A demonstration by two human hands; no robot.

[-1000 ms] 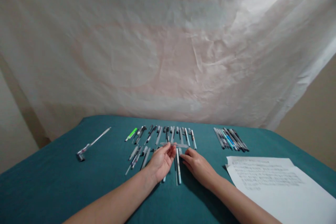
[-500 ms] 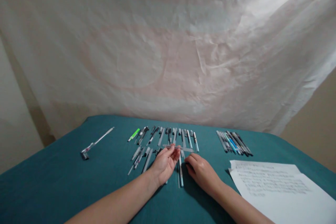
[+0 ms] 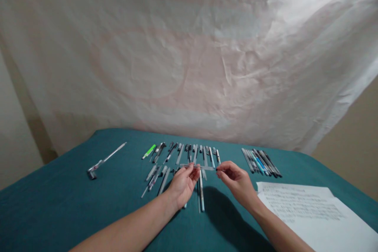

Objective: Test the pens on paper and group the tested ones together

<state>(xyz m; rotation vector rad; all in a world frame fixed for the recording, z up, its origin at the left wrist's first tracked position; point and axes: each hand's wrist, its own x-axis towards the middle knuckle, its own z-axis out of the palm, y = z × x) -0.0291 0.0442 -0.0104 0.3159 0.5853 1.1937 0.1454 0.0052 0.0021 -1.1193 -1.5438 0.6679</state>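
My left hand [image 3: 183, 187] pinches a clear pen barrel [image 3: 207, 168], held roughly level above the cloth with its end pointing right. Just off that end, my right hand [image 3: 238, 184] has thumb and forefinger closed on a small dark pen part [image 3: 217, 169]. Whether this part touches the barrel I cannot tell. Beneath my hands lies a white pen [image 3: 201, 195], with a thin clear piece beside it. Several disassembled pens and caps lie in two rows around them, partly hidden by my left hand. A green highlighter [image 3: 149, 151] is at the far row's left end.
A teal cloth [image 3: 59, 204] covers the table. Further left lie a long, thin pen piece [image 3: 113, 152] and a dark-ended clear piece [image 3: 92, 174]. Several pens [image 3: 261, 161] form a group at the right. Handwritten paper sheets [image 3: 313, 214] lie near my right forearm.
My right hand has risen from beside the white pen and now brings a small dark part to the barrel's right end. My left hand keeps its hold. The view has shifted slightly.
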